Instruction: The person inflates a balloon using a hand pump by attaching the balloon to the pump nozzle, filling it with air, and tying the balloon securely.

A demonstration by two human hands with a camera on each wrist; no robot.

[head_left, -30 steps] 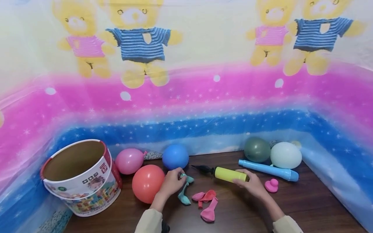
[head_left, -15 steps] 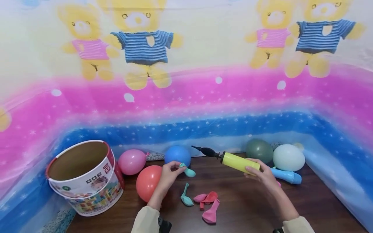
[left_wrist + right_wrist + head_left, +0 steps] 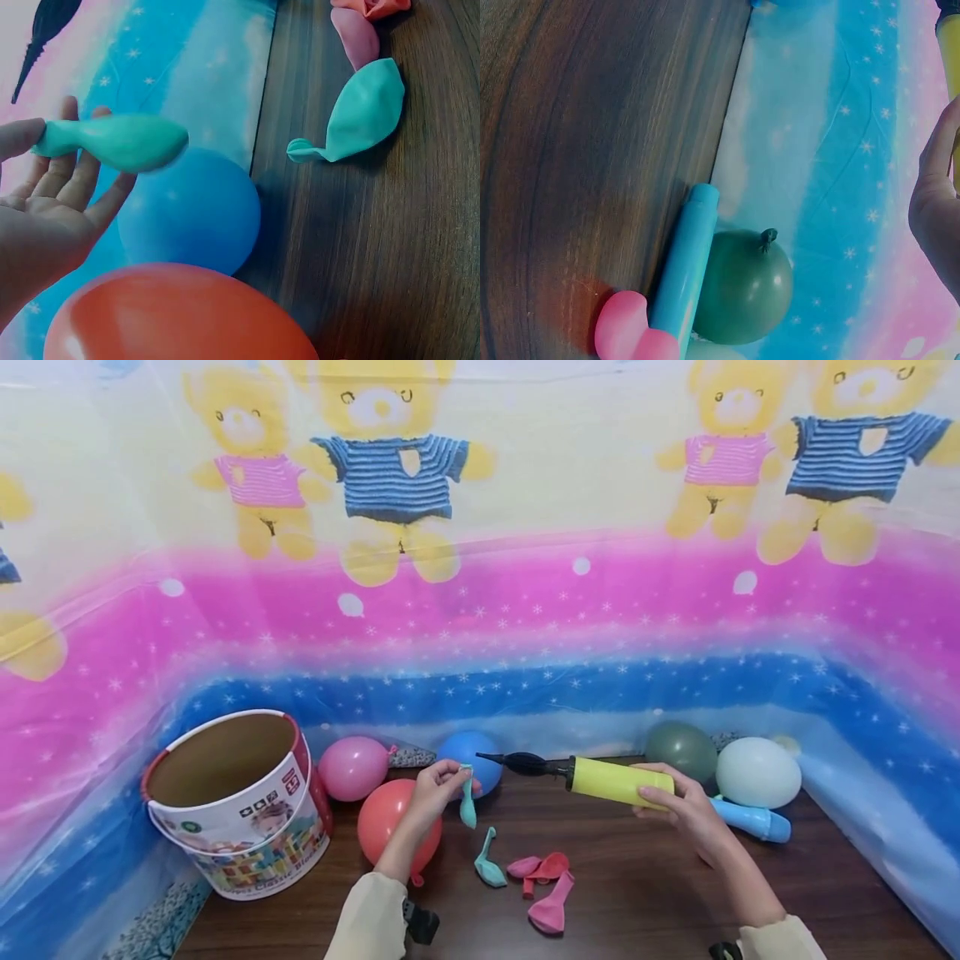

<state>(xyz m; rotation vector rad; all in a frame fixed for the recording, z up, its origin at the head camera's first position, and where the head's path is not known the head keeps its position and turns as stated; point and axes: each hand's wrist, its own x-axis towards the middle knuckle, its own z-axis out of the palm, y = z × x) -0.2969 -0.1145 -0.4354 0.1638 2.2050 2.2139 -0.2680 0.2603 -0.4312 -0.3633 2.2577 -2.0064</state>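
Note:
My left hand [image 3: 444,783] pinches a deflated teal balloon [image 3: 135,142] by its neck, and the balloon's body hangs down in the head view. In my right hand [image 3: 686,806] is a yellow hand pump [image 3: 615,782], gripped at its rear end and lifted off the table. The pump's black nozzle [image 3: 525,764] points left at the balloon's neck, with a small gap between them. Below lie a second teal balloon [image 3: 491,865], a deflated red balloon [image 3: 553,865] and pink balloons [image 3: 551,908]. Only part of the right hand shows in the right wrist view.
Inflated red [image 3: 397,825], pink [image 3: 353,768] and blue balloons [image 3: 191,214] sit at the left, beside a printed bucket [image 3: 240,818]. Dark green [image 3: 744,289] and pale balloons [image 3: 758,772], a blue tube-like toy [image 3: 757,821] and a pink toy [image 3: 630,330] are at the right.
The right hand has raised the pump off the table and turned its nozzle toward the left hand. My left hand has lifted one teal balloon away from the other, which stays on the table.

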